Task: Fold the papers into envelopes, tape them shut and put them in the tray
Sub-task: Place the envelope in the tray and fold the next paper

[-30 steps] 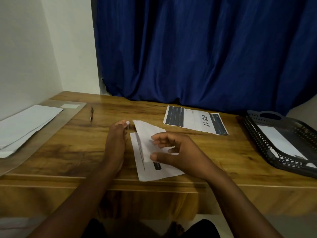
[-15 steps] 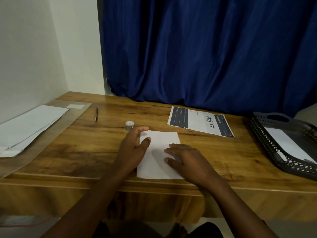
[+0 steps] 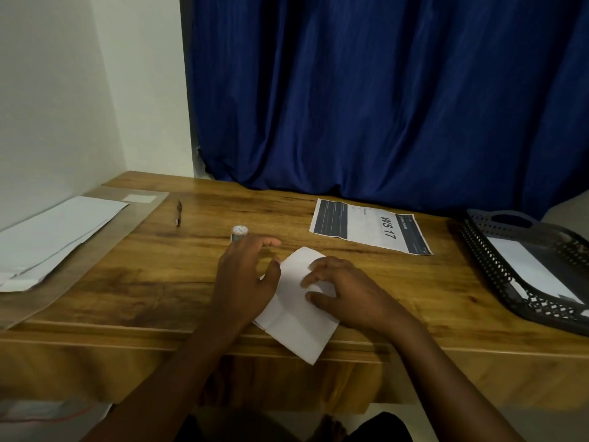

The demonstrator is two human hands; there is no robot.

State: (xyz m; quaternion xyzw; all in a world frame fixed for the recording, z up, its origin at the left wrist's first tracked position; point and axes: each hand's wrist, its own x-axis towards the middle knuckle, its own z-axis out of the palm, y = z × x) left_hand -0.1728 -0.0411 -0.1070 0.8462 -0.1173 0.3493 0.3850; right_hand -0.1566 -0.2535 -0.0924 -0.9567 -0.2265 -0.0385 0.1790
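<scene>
The folded paper [image 3: 296, 317] lies at the near edge of the tabletop [image 3: 153, 282], and it has turned since half a second ago: then it sat square to the edge, now it is skewed, with one corner hanging over the edge toward the person. A second earlier a flap was raised and printing showed; now only blank white faces up, with a crease line visible near the left side. This suggests the folding is nearly done and the paper is being lined up for taping.

The left hand [image 3: 245, 282] rests on the paper's left edge, thumb on the sheet, fingers stretched loosely forward over the wood. The right hand [image 3: 344, 295] presses down on the middle of the paper with bent, spread fingers, pinching nothing.

Just beyond the left fingertips stands the tape roll [image 3: 239, 232], upright and close by; nothing lies between it and the hand. Farther left is a pen [image 3: 178, 212], and at the far left a stack of blank sheets [image 3: 54, 237] on a clear mat. A printed sheet [image 3: 369, 228] marked WS 17 lies beyond the paper, well apart from it.

The tray [image 3: 484, 266] sits at the right end, with a white piece already in it. The way there looks open. A blue curtain [image 3: 382, 90] hangs behind.
</scene>
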